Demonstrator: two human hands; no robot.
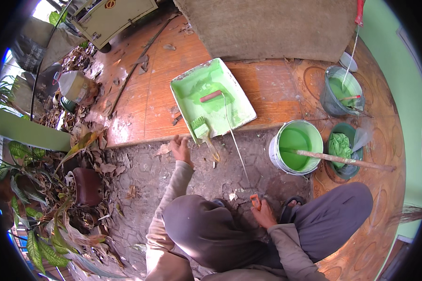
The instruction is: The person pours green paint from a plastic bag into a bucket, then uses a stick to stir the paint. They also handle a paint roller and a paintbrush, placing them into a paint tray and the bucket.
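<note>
Paint loading looks like the step: right hand [263, 213] clenched round the roller handle [255, 201], roller [211, 96] lying in the green tray [241, 96]. Left hand [179, 147] released, splayed on the floor. Next I'd guess rolling it evenly.

A single head-worn fisheye view looks steeply down from above a crouching person's knees [206, 225] to the floor [140, 93] ahead. The paint tray [213, 98] lies near the middle, at close range. Straight edges bend toward the dark round rim.
</note>
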